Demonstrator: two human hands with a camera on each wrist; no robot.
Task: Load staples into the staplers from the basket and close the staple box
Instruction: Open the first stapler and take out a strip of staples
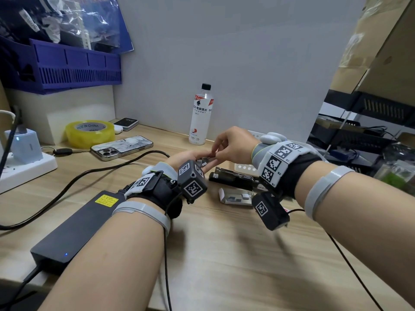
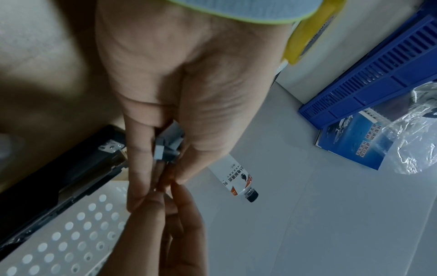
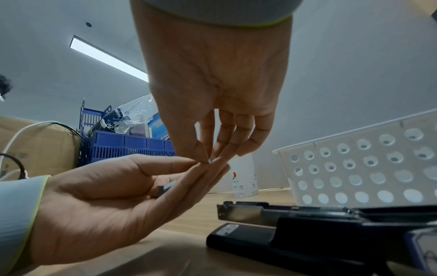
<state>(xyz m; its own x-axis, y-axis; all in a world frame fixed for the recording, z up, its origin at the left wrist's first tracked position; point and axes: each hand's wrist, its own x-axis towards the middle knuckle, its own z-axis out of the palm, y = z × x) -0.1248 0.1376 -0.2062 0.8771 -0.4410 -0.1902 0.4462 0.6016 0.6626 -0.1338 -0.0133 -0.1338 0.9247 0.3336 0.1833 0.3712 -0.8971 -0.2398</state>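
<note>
Left hand [image 3: 99, 201] grip cradling two staple strips [image 2: 165, 147], right hand [image 3: 212, 89] pinching one, one open stapler [image 1: 233, 178], one staple box [image 1: 237, 196].

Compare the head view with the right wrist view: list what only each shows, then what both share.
Only the head view shows the open staple box on the desk, the yellow tape roll, the phone and the power brick.

Only the right wrist view shows the palm side of the hands, the ceiling light and the stapler's open metal channel end.

Both show the left hand holding staple strips, the right hand pinching at them, the open stapler, the white basket and the bottle.
</note>
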